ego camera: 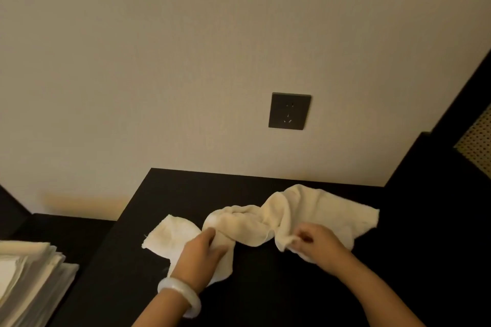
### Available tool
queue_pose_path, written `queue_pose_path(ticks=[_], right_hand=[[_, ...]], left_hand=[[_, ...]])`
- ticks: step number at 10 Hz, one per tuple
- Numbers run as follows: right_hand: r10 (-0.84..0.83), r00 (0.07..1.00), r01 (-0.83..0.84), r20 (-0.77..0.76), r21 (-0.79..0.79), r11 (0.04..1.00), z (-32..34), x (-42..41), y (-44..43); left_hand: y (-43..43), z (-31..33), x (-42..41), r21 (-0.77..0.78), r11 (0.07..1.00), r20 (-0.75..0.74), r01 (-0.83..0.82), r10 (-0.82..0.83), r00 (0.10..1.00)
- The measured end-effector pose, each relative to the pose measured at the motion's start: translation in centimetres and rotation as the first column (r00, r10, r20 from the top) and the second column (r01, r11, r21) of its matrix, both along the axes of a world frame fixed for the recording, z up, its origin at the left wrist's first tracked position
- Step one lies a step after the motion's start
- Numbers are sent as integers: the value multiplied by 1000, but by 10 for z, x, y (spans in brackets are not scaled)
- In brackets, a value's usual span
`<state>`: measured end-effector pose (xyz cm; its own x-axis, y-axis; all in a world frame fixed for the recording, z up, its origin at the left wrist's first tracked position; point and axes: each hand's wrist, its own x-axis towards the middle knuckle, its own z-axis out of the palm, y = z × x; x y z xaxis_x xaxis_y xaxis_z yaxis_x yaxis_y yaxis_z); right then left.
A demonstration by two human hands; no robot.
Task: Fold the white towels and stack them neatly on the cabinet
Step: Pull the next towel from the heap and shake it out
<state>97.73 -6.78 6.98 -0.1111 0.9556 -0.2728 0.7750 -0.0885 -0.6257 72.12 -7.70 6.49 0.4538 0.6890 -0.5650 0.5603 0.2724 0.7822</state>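
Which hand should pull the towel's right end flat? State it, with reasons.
Right. The right hand pinches the near edge of the towel on that side; the left hand holds its bunched left part, farther away.

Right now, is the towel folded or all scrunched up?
Scrunched, not folded: the towel lies bunched and wrinkled across the cabinet, with the left hand and right hand gripping it.

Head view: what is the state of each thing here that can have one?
towel, crumpled and unfolded on the cabinet
left hand, grips the towel
right hand, pinches the towel's edge
stack of towels, folded, at the lower left
socket, nothing plugged in
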Motion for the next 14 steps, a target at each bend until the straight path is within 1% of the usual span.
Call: queue_pose_path(ticks=[1, 2, 3, 4, 5, 6, 7, 8, 9, 10, 11, 12, 13, 14], right_hand=[[-154, 832, 174, -533, -13, 985, 31, 18, 13], [-252, 887, 290, -387, 40, 956, 33, 31, 26], [-276, 943, 281, 185, -1, 960, 7, 32, 29], [-287, 917, 273, 276, 89, 958, -10, 25, 21], [-422, 893, 411, 161, 94, 907, -14, 22, 11], [-454, 876, 468, 162, -59, 882, -21, 22, -4], [-348, 897, 403, 271, -182, 897, -26, 18, -15], [-341, 931, 362, 129, -215, 907, -24, 21, -17], [-358, 933, 344, -15, -248, 906, -23, 24, -24], [-390, 921, 380, -9, -207, 901, -26, 21, -35], [-463, 886, 460, 5, -128, 879, -25, 13, -44], [-505, 856, 517, -113, 139, 845, -4, -8, -55], [-227, 945, 285, -236, 251, 925, 29, -36, -70], [65, 949, 13, -308, 245, 970, 51, -52, -87]], left_hand=[[15, 10, -6, 663, 642, 9, -384, 506, 862], [26, 15, 8, 616, 630, 86, -473, 542, 836], [31, 11, 17, 471, 781, 11, -410, 459, 888], [17, 0, 14, 383, 859, -83, -340, 398, 913], [1, -9, 9, 485, 809, -78, -332, 418, 905], [-16, -12, -1, 546, 819, -241, -175, 354, 904], [-25, -17, -7, 407, 913, -396, -22, 198, 896], [-29, -18, -4, 424, 903, -445, 69, 141, 884], [-30, -14, 1, 451, 887, -462, 95, 140, 876], [-35, -12, 5, 489, 868, -467, 85, 178, 866], [-41, -3, 13, 445, 891, -299, -90, 243, 923], [-43, 19, 23, 266, 887, -11, -378, 394, 919], [-48, 40, 34, -16, 820, 302, -572, 549, 779], [-55, 54, 42, -216, 757, 488, -617, 630, 603]])
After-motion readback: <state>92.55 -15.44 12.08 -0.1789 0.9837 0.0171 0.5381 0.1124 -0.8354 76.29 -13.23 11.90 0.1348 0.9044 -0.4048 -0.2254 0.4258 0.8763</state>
